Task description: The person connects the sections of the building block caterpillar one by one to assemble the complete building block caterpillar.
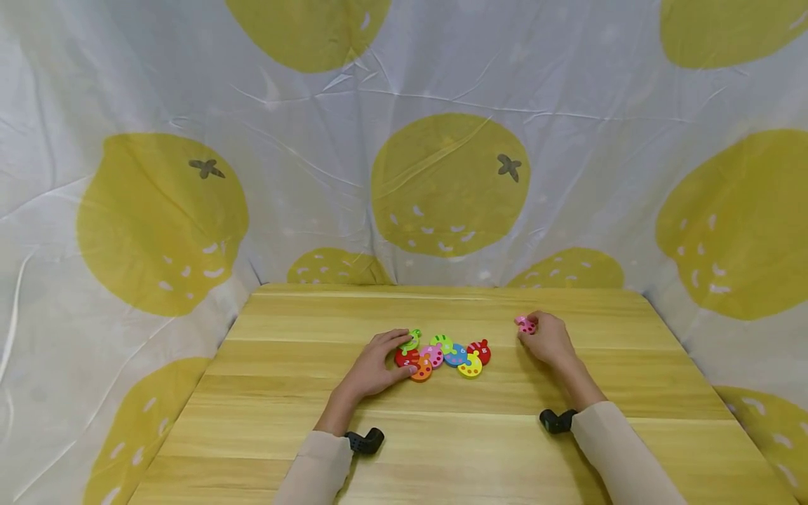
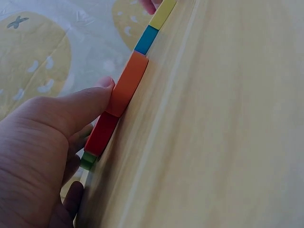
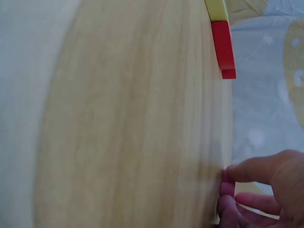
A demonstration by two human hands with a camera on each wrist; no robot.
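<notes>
On the wooden table, a chain of round, numbered caterpillar puzzle pieces [image 1: 456, 355] lies interlocked in several colours. At its left end, my left hand [image 1: 375, 363] holds the chain, thumb at the edge of the orange piece [image 2: 129, 83] and fingers at the green face piece [image 1: 412, 341]. Between these sits a red piece [image 2: 101, 134]. Off to the right, my right hand [image 1: 548, 340] pinches a separate pink puzzle piece [image 1: 524, 325] with dark dots between thumb and fingers. In the right wrist view this pink piece [image 3: 227, 186] is low, close to the tabletop, partly hidden by fingertips.
The red end piece [image 3: 223, 47] of the chain lies left of the right hand, beside a yellow piece [image 1: 470, 365]. A white curtain with lemon prints [image 1: 451, 186] hangs close behind the table [image 1: 442, 449]. Black wrist cameras [image 1: 367, 441] are worn on both wrists.
</notes>
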